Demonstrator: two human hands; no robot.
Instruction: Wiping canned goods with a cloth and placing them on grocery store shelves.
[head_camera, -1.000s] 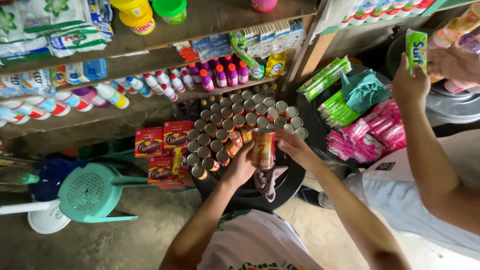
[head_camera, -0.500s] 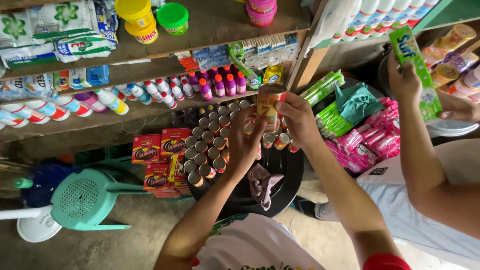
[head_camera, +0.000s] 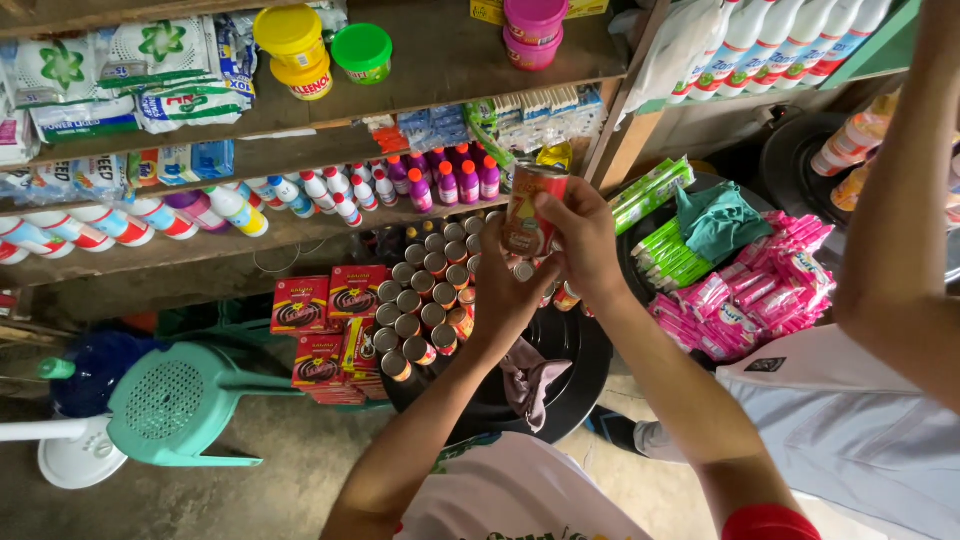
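In a cramped shop, above a bare concrete floor (head_camera: 270, 480), wooden shelves (head_camera: 420, 70) carry stock in rows: two yellow plastic tubs (head_camera: 292, 45) stacked one on the other, one green-lidded tub (head_camera: 362, 52) and two pink tubs (head_camera: 534, 28) on the upper board, and small white bottles with coloured caps (head_camera: 300, 192) lying along the lower one. Both of the person's hands are raised before the shelves: the left hand (head_camera: 508, 290) and right hand (head_camera: 582, 240) are closed together around one red cylindrical metal can (head_camera: 530, 208), held upright in the air just above a round black tray (head_camera: 560, 380). The tray holds many like cans (head_camera: 425, 300) packed lid-up in rows, too many to count surely, and one crumpled mauve cloth (head_camera: 530, 378). Beside the tray stand four red cardboard boxes (head_camera: 325, 320). To the right, a second dark tray holds pink sachets (head_camera: 760, 295), green packets (head_camera: 665, 225) and a teal cloth (head_camera: 722, 220). A co-worker's bare arm (head_camera: 900, 200) crosses the right edge. A pale green plastic chair (head_camera: 175, 405) lies tipped on the floor.
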